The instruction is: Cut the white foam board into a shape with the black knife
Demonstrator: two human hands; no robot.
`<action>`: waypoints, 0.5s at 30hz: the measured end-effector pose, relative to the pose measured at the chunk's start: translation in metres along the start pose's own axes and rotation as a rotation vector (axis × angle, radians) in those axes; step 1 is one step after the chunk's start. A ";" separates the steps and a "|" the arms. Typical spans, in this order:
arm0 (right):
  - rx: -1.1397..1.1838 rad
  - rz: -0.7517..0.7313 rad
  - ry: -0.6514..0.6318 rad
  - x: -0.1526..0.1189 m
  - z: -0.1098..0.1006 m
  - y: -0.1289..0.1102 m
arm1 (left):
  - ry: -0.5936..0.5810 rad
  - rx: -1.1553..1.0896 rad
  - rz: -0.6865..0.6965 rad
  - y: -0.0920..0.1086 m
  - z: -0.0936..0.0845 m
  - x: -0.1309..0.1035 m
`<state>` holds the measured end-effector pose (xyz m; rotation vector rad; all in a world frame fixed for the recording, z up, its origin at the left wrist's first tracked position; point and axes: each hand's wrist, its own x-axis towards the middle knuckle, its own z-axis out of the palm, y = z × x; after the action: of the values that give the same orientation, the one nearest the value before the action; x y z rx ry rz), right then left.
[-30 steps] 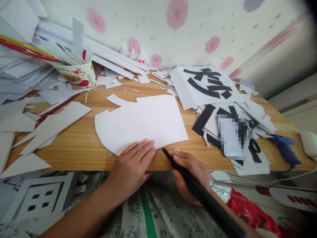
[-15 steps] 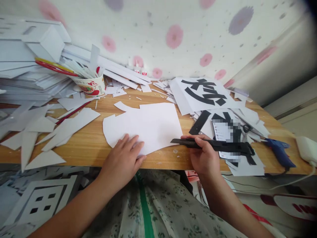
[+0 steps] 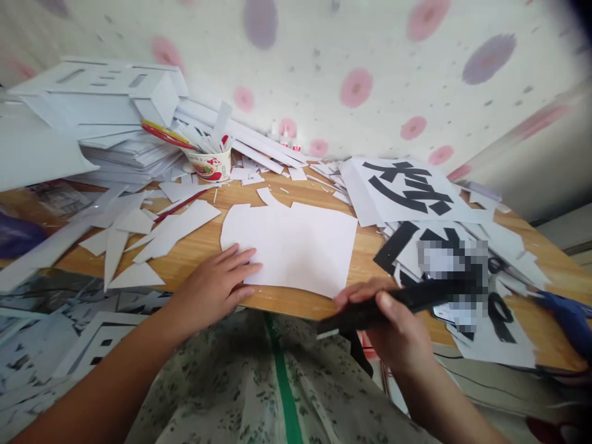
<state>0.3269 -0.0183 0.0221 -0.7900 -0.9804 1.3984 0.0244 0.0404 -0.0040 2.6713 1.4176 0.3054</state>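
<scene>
Lying palm-down with fingers slightly spread, the left hand (image 3: pixel 210 287) seems to steady the white sheet (image 3: pixel 300 246); the right hand (image 3: pixel 401 333) grips a black knife (image 3: pixel 354 317) beyond its near edge.

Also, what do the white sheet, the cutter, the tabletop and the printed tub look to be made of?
White sheet: matte card or foam board; stiff, lying flat.
Cutter: dark, dull body, plastic or coated metal; blur hides which.
Tabletop: wood or wood-look laminate, slight sheen, with visible grain.
Printed tub: probably coated paper, given its thin wall and printed picture.
</scene>
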 end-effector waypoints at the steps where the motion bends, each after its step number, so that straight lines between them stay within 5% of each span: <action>1: -0.043 -0.066 0.010 0.012 -0.001 -0.002 | 0.004 0.001 -0.018 0.002 0.001 0.001; 5: -0.184 -0.098 -0.014 0.051 -0.006 -0.002 | 0.007 0.023 -0.041 0.001 0.005 0.010; 9: -0.435 -0.143 -0.170 0.068 -0.007 0.002 | -0.014 0.019 0.031 -0.024 0.000 0.018; 12: -0.624 -0.271 -0.248 0.075 -0.005 0.004 | 0.083 0.105 -0.017 -0.040 -0.008 0.018; 15: -0.735 -0.333 -0.278 0.083 -0.002 0.008 | 0.179 0.142 -0.015 -0.030 -0.008 0.018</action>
<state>0.3188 0.0647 0.0216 -0.9118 -1.8043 0.8561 0.0078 0.0718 0.0007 2.8059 1.5642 0.4700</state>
